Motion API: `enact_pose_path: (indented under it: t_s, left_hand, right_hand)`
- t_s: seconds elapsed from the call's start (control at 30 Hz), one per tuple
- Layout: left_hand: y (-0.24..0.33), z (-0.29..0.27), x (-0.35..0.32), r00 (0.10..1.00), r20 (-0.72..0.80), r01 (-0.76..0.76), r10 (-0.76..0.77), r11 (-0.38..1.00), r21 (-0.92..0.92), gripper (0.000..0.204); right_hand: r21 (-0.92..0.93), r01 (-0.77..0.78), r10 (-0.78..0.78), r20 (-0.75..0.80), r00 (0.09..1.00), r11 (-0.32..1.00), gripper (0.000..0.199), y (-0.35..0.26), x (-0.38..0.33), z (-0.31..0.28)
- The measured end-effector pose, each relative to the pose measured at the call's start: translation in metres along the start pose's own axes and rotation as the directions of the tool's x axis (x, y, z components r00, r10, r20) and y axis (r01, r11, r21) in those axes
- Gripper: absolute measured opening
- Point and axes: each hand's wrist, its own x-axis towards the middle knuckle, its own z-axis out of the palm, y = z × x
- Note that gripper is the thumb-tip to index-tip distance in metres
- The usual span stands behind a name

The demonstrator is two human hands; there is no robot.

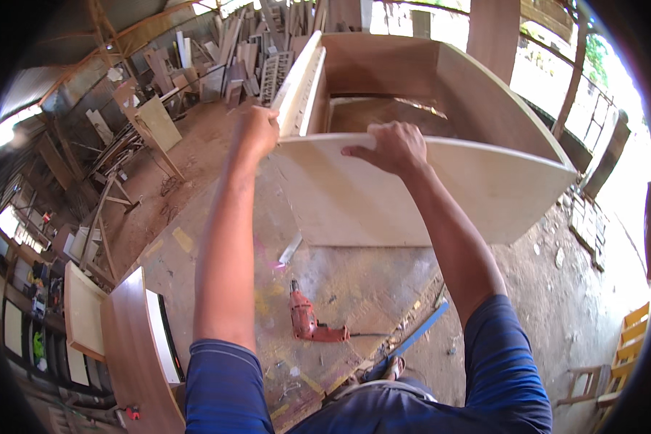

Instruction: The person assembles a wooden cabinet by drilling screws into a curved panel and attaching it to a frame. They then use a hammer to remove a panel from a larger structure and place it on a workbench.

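A large open plywood cabinet (412, 195) stands on the workshop floor in front of me, pale outside and brown inside. My left hand (255, 132) grips the near left corner where the pale side panel (300, 79) meets the front panel. My right hand (387, 147) lies over the top edge of the front panel, fingers curled on it. Both arms reach forward in blue sleeves.
A red electric drill (307, 323) lies on the concrete floor below my arms, a blue strip (419, 329) beside it. Brown and pale boards (126, 347) lean at the lower left. Stacked timber (224, 58) fills the back. A small wooden stool (586, 383) stands at the lower right.
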Motion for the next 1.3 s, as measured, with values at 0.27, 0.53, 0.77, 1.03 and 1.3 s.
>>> enact_pose_path:
  t_s: [0.27, 0.53, 0.77, 1.03, 1.3]
  left_hand:
    - [-0.014, 0.002, 0.002, 0.998, 0.067, 0.031, -0.02, 0.985, -0.171, 0.034]
    - [-0.044, 0.027, -0.04, 0.985, -0.106, 0.015, -0.137, 0.675, -0.738, 0.057]
    - [-0.044, 0.097, -0.112, 0.935, -0.139, -0.006, -0.326, 0.379, -0.925, 0.053]
    - [-0.046, 0.113, -0.116, 0.901, -0.296, -0.058, -0.318, 0.588, -0.807, 0.042]
    - [-0.057, 0.15, -0.133, 0.837, -0.369, -0.069, -0.404, 0.591, -0.804, 0.034]
  right_hand:
    - [0.008, -0.015, 0.015, 0.02, 1.0, 1.0, 0.084, -0.001, -0.002, 0.005]
    - [-0.039, -0.022, 0.021, -0.027, 0.999, 0.999, 0.082, -0.006, 0.0, 0.006]
    - [-0.073, -0.074, 0.07, -0.046, 0.996, 0.995, 0.076, -0.018, 0.003, 0.008]
    - [-0.136, -0.077, 0.056, -0.151, 0.987, 0.988, 0.07, -0.019, 0.004, 0.019]
    - [-0.256, -0.053, -0.044, -0.357, 0.933, 0.965, 0.074, -0.005, 0.008, 0.044]
